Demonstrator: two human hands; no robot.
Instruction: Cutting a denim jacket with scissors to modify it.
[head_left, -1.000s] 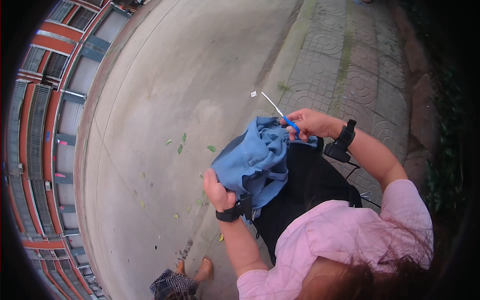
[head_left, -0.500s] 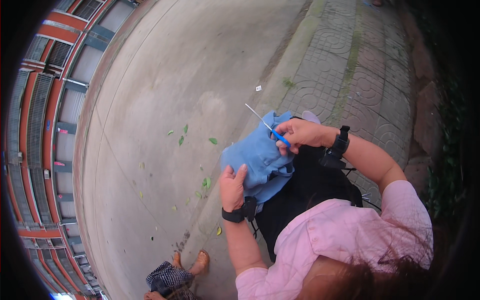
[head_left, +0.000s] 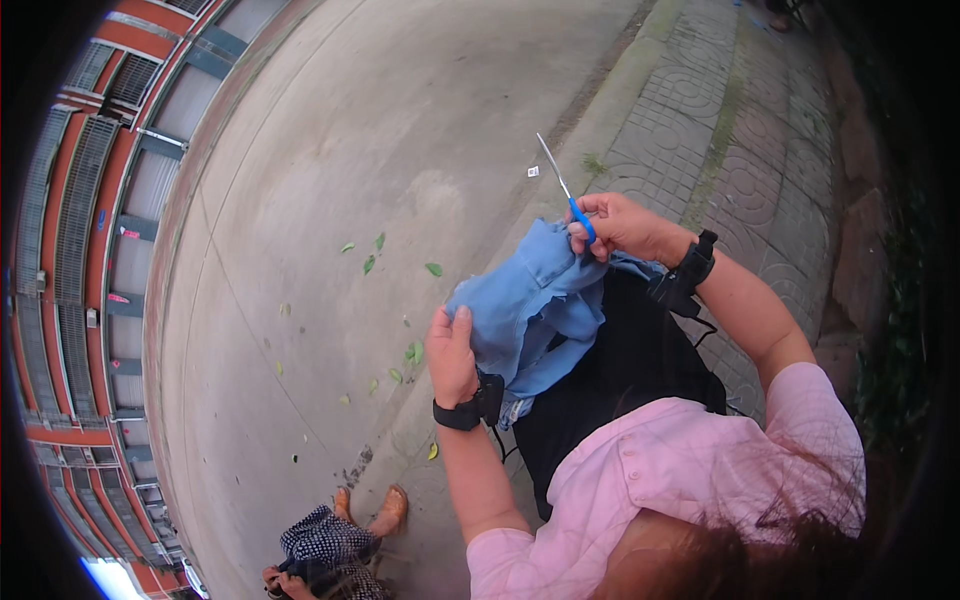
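A crumpled light blue cloth [head_left: 520, 280] with ragged edges is stretched between my hands and hangs over my black-clothed lap [head_left: 640, 350]. My left hand [head_left: 451, 355] is closed on the cloth's left edge, thumb on top. My right hand [head_left: 622, 228] grips blue-handled scissors [head_left: 585, 222] and is at the cloth's upper right edge; whether it pinches the cloth too I cannot tell. The slim metal blades point up and away from me, beyond the cloth. Each wrist wears a black strapped device.
Concrete ground [head_left: 300, 150] with scattered leaves [head_left: 433, 269] lies to my left, a tiled walkway [head_left: 750, 150] and dark plants [head_left: 895, 300] to my right. A person in a dotted garment [head_left: 320, 540] is at the lower left. A red-and-grey building [head_left: 90, 250] lines the far left.
Over the last half second both hands, the cloth and the scissors moved up, the right hand farther and slightly rightward. The cloth is more spread between them. More of the other person shows.
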